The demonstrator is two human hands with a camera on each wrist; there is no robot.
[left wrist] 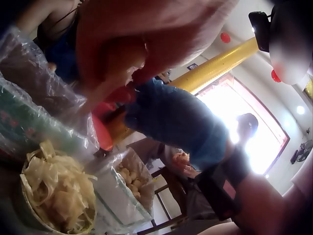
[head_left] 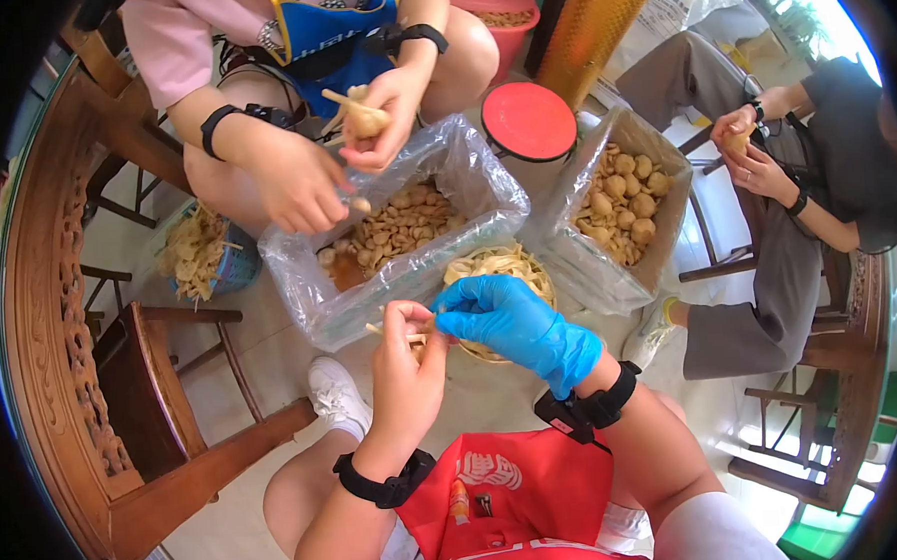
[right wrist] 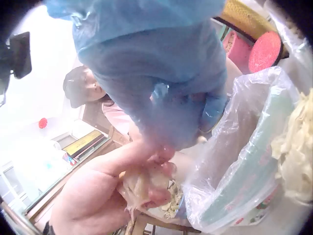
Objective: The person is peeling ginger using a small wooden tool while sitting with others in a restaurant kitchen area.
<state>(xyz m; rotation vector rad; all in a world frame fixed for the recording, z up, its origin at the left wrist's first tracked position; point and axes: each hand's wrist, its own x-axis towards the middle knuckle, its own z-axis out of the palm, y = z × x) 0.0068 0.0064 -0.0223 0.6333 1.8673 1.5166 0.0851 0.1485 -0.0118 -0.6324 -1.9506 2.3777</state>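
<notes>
My bare left hand (head_left: 410, 377) grips a garlic bulb (right wrist: 139, 188) by its papery body, and a thin stem pokes out beside the fingers in the head view. The right hand (head_left: 521, 327), in a blue disposable glove, pinches the same bulb with its fingertips, which hide much of it. Just beyond both hands stands a round container heaped with garlic peels (left wrist: 58, 193). Farther out is a plastic-lined box (head_left: 299, 299) that holds many loose garlic cloves (head_left: 406, 227).
Across the box, a person's hands hold a garlic bulb (head_left: 367, 121). A second lined box (head_left: 578, 264) with bulbs and cloves stands right, near a red round stool (head_left: 529, 121). A blue basket (head_left: 236, 264) of peels and a wooden chair (head_left: 163, 393) are left. Another person sits right.
</notes>
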